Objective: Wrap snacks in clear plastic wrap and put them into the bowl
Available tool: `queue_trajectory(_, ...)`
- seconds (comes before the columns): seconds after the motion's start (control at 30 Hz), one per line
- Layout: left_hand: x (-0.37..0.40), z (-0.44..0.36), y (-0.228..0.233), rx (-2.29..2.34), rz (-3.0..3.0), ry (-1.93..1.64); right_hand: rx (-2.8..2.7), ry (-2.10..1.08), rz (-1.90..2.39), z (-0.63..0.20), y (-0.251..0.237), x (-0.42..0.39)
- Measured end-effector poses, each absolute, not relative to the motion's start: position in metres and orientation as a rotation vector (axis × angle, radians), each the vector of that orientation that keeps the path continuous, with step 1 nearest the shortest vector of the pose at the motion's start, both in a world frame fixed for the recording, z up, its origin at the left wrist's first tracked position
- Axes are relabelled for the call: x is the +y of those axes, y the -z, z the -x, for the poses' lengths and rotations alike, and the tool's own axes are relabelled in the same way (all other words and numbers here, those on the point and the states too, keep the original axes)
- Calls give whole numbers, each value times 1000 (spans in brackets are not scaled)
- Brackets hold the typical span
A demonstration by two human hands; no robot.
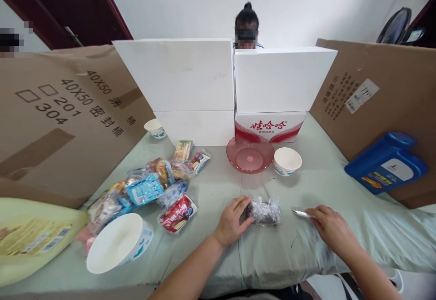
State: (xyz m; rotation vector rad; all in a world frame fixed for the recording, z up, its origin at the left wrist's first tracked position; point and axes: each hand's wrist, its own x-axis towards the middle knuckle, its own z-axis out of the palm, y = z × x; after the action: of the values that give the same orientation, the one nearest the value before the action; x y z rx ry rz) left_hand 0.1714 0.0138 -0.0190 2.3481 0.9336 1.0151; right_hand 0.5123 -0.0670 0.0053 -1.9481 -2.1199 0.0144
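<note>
Left fingers [242, 205] curl against the end of a clear-wrapped dark snack [264, 211] on the green cloth [306, 254], touching rather than gripping. Right fingers [315, 212] lie loosely together on a white pen [301, 214], possibly pinching it. Beyond stand a pink dish [250, 155], a paper cup [287, 161] and a box [269, 127] printed 娃哈哈. The left cardboard [64, 122] reads "40X50", "201", "304".

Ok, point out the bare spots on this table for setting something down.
Bare cloth lies right of the right hand, up to the blue jug, and between the pink dish and the left hand. Crowded: the snack packets and big paper bowl at left.
</note>
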Motion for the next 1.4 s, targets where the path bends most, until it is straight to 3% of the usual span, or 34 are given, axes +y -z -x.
queue_trajectory(0.1, 14, -172, 18, 887, -2330, -963, -1963, 72, 1933, -504, -3, -70)
queue_trajectory(0.3, 12, -170, 21, 1156, -2109, -1063, -2018, -327, 1565, -412, -16, -43)
queue_trajectory(0.43, 11, -151, 25, 1499, -1802, -1178, -1776, -228, 1636, -415, -6, -23)
queue_trajectory(0.57, -3, -126, 16, 1662, -1940, -1273, -1513, -68, 1779, -451, -6, -33)
queue_trajectory(0.67, -14, -126, -2, 1431, -2262, -1290, -1474, -8, 1701, -448, -20, -55)
queue_trajectory(0.77, -9, -145, -17, 1052, -2445, -1068, -1920, -224, 1384, -418, -35, -64)
queue_trajectory(0.87, 13, -164, -21, 1049, -2480, -883, -2267, -346, 1171, -394, -38, -47)
queue_trajectory(1.0, 34, -167, -16, 1233, -2501, -729, -2169, -177, 1469, -398, -24, -13)
queue_trajectory(1.13, 15, -151, -19, 1219, -2646, -753, -2172, -294, 1756, -418, -18, -16)
queue_trajectory(1.3, -26, -135, -36, 865, -2737, -447, -2225, -559, 1686, -425, -39, -46)
queue_trajectory(1.4, -33, -140, -46, 627, -2602, -267, -2079, -386, 1618, -418, -54, -43)
